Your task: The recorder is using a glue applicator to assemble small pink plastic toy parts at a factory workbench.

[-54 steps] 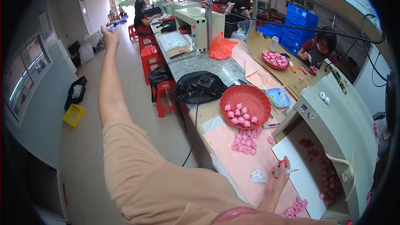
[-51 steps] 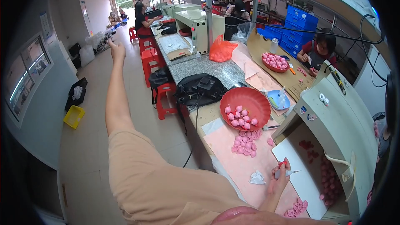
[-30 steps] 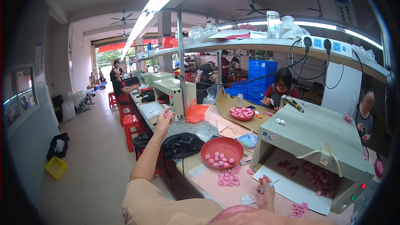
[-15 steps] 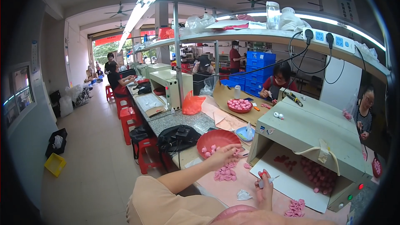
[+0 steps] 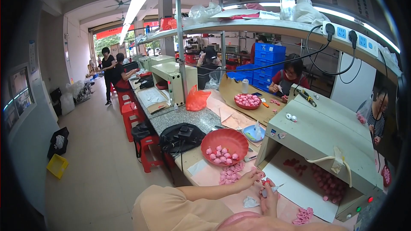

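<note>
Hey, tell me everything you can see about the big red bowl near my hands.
The red bowl is wide, round and shallow, with a ribbed, scalloped wall; it looks like plastic. It stands right way up on the table, with a cluster of pink balls lying in its near part and its far part bare. A black bag lies close on its left; whether they touch is hard to tell. Neither the left hand nor the right hand touches it.

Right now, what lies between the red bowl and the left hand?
In the head view, a cluster of small pink pieces lies between the red bowl and the left hand.
</note>
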The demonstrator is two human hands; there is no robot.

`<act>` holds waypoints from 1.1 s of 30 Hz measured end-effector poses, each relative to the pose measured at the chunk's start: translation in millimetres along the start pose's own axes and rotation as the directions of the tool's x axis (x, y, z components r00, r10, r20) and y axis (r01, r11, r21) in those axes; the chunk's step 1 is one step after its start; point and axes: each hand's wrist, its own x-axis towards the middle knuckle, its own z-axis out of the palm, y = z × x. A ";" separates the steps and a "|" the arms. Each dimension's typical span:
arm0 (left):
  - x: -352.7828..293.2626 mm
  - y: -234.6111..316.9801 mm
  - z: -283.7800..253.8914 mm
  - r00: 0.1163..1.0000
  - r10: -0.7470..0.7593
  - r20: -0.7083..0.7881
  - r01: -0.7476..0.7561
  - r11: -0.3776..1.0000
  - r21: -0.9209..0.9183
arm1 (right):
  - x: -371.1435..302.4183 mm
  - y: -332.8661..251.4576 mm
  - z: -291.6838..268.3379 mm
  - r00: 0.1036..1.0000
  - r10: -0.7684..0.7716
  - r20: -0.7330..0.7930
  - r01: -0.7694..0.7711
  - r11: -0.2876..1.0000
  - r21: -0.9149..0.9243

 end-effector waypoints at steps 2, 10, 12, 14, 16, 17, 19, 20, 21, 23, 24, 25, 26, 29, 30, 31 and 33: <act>-0.4 -20.0 1.8 0.976 0.199 -0.087 -0.184 0.970 0.157 | -3.1 3.1 13.6 1.000 0.007 0.021 -0.006 1.000 -0.030; -13.2 20.1 8.8 0.951 0.309 0.029 -0.236 0.659 0.715 | -7.9 -2.9 11.9 0.992 -0.122 -0.041 0.116 0.985 -0.131; -15.2 19.3 10.3 0.947 0.321 0.023 -0.214 0.573 0.791 | -3.9 1.3 8.1 0.993 -0.119 0.005 0.118 0.977 -0.180; -15.4 19.9 15.3 0.907 0.416 0.064 -0.324 0.593 0.737 | -3.4 0.2 6.4 0.992 -0.123 -0.017 0.119 0.983 -0.143; -16.8 23.2 17.3 0.918 0.392 0.062 -0.312 0.615 0.724 | -3.8 -3.1 7.1 0.993 -0.120 -0.023 0.117 0.989 -0.093; -21.1 28.7 18.7 0.912 0.403 0.074 -0.331 0.620 0.711 | -4.3 -2.5 8.1 0.992 -0.125 -0.020 0.124 0.990 -0.065; -29.2 40.3 23.8 0.922 0.371 0.108 -0.334 0.624 0.707 | -1.9 -1.3 3.0 0.994 -0.102 0.031 0.102 0.995 -0.004; -28.2 38.9 24.7 0.916 0.381 0.126 -0.352 0.612 0.708 | -2.8 -1.3 -2.0 0.997 -0.062 0.045 0.062 0.998 0.012; -29.5 39.5 23.4 0.916 0.382 0.126 -0.352 0.611 0.709 | -7.6 -3.0 -0.9 0.998 -0.015 0.064 0.014 1.000 0.018; -22.1 27.4 13.2 0.906 0.401 0.136 -0.371 0.600 0.709 | -7.9 -2.0 -2.0 0.992 -0.034 0.118 0.036 0.999 -0.013; -20.7 25.5 10.8 0.905 0.401 0.139 -0.371 0.588 0.719 | -6.5 -0.7 -4.2 0.988 -0.030 0.149 0.036 0.999 -0.034; -20.8 22.6 8.1 0.899 0.416 0.140 -0.387 0.600 0.700 | -5.7 0.0 -6.1 0.983 -0.023 0.181 0.034 0.998 -0.057; -21.1 18.9 6.5 0.897 0.418 0.145 -0.392 0.599 0.698 | -3.9 2.1 -9.2 0.978 -0.029 0.205 0.044 0.997 -0.068; -24.7 21.1 -1.8 0.909 0.392 0.144 -0.392 0.683 0.616 | -2.1 6.4 -2.0 0.983 -0.023 0.180 0.048 0.990 -0.136; -24.3 23.5 -3.8 0.916 0.368 0.158 -0.379 0.669 0.640 | -4.8 5.9 0.4 0.987 -0.046 0.155 0.070 0.985 -0.155; -28.7 17.8 -3.9 0.931 0.330 0.160 -0.349 0.666 0.659 | -12.9 6.3 2.2 0.991 -0.049 0.127 0.072 0.981 -0.182; -31.9 25.5 -6.9 0.915 0.368 0.167 -0.377 0.630 0.678 | -6.4 7.5 4.5 0.993 -0.043 0.108 0.072 0.958 -0.277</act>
